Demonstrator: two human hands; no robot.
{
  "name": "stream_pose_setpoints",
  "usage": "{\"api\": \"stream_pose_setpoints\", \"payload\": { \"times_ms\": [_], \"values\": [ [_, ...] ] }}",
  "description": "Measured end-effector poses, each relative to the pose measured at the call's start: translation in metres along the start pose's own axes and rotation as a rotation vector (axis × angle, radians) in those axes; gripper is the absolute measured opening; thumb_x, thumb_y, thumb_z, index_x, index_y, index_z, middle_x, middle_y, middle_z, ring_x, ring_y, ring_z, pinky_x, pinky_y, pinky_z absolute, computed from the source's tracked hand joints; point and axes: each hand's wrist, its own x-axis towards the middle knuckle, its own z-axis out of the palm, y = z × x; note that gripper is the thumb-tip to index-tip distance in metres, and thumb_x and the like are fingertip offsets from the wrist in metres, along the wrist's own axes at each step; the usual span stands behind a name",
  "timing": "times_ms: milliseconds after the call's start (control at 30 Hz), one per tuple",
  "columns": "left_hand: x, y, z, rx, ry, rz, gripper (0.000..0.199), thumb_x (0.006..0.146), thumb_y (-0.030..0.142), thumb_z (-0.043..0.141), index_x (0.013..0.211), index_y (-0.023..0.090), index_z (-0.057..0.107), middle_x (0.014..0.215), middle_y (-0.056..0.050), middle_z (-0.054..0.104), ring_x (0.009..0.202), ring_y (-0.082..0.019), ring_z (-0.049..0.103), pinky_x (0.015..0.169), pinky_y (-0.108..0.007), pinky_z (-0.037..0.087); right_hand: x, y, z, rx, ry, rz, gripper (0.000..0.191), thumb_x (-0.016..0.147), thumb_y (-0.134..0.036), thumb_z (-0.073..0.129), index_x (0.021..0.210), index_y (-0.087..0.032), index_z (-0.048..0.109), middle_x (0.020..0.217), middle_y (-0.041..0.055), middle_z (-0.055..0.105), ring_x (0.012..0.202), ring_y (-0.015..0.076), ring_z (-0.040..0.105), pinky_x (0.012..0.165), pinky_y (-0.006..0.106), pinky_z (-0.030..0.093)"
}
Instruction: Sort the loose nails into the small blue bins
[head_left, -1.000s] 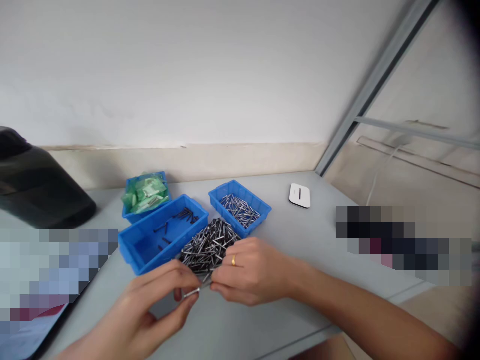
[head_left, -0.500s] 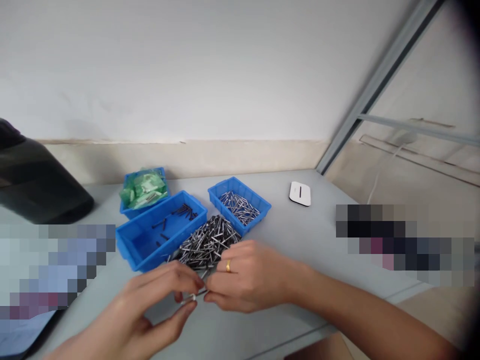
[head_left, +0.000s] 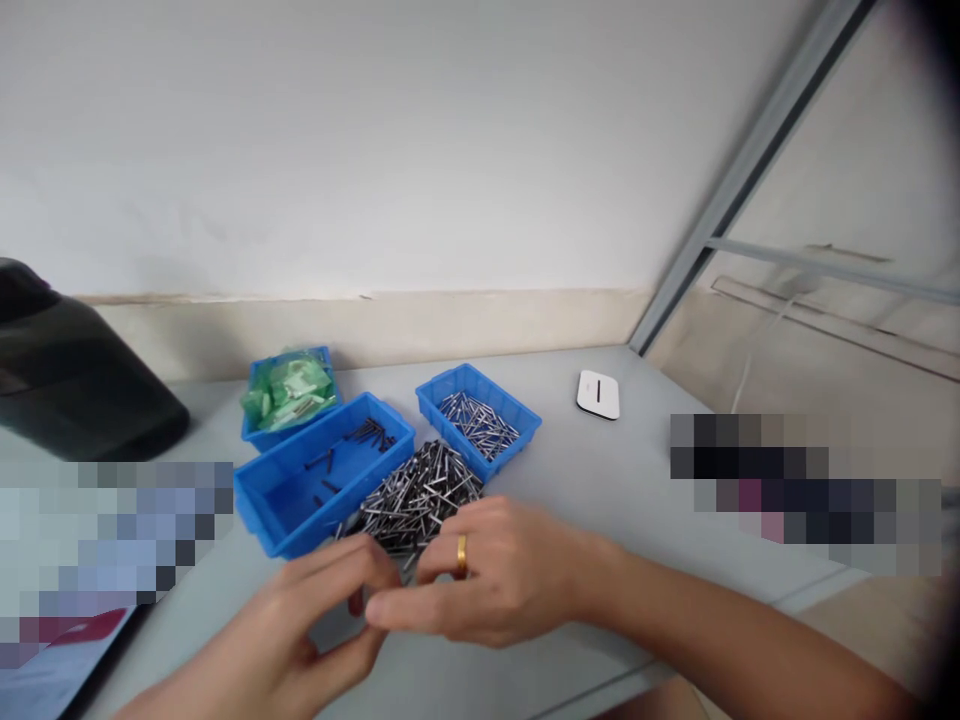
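In front of a heap of thin metal pins, dark and silvery ones mixed, my two hands meet. My left hand has its thumb and index finger brought together, and whatever is between the tips is hidden. My right hand, with a gold ring, reaches its index finger to the left fingertips while its other fingers curl in. What the right hand holds, if anything, cannot be made out. Behind the heap, a blue bin has several dark pins in it. A second blue bin is part filled with silvery pins.
A third blue bin at the back left contains a green plastic bag. A dark bottle-like object stands at the left. Toward the back right lies a small white device. The wall rises behind the table.
My right fingers have moved left onto the left fingertips. The small silvery piece seen in the left pinch before is now hidden. The view has tilted slightly up.
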Motion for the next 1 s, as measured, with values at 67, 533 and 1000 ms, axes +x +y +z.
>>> {"api": "stream_pose_setpoints", "payload": {
  "times_ms": [67, 533, 1000],
  "values": [
    [-0.0001, 0.0012, -0.0003, -0.015, -0.008, 0.015, 0.015, 0.078, 0.010, 0.047, 0.082, 0.019, 0.057, 0.084, -0.003, 0.065, 0.078, -0.013, 0.062, 0.069, -0.020, 0.051, -0.0001, -0.0011, 0.0000, -0.018, -0.006, -0.022, 0.031, 0.090, -0.023, 0.043, 0.118, -0.031, 0.055, 0.080, -0.0054, 0.062, 0.057, 0.0057, 0.050, 0.050, 0.021, 0.034],
    [-0.0007, -0.0001, -0.0010, 0.013, 0.065, 0.021, 0.010, 0.082, 0.017, 0.052, 0.075, 0.020, 0.059, 0.068, 0.001, 0.062, 0.062, -0.011, 0.058, 0.058, -0.017, 0.048, 0.0021, 0.0025, -0.0052, -0.050, 0.052, -0.025, 0.012, 0.088, -0.018, 0.046, 0.087, -0.020, 0.058, 0.057, -0.0059, 0.048, 0.053, 0.0086, 0.043, 0.049, 0.025, 0.027],
    [-0.0007, -0.0003, 0.0028, -0.042, 0.228, -0.008, 0.013, 0.085, 0.021, 0.050, 0.083, 0.020, 0.063, 0.077, -0.003, 0.065, 0.070, -0.013, 0.061, 0.064, -0.019, 0.052, 0.0014, 0.0048, -0.0035, -0.017, 0.027, 0.005, 0.011, 0.087, -0.027, 0.049, 0.086, -0.021, 0.058, 0.060, -0.0051, 0.052, 0.054, 0.0094, 0.045, 0.050, 0.025, 0.029]
  ]
}}
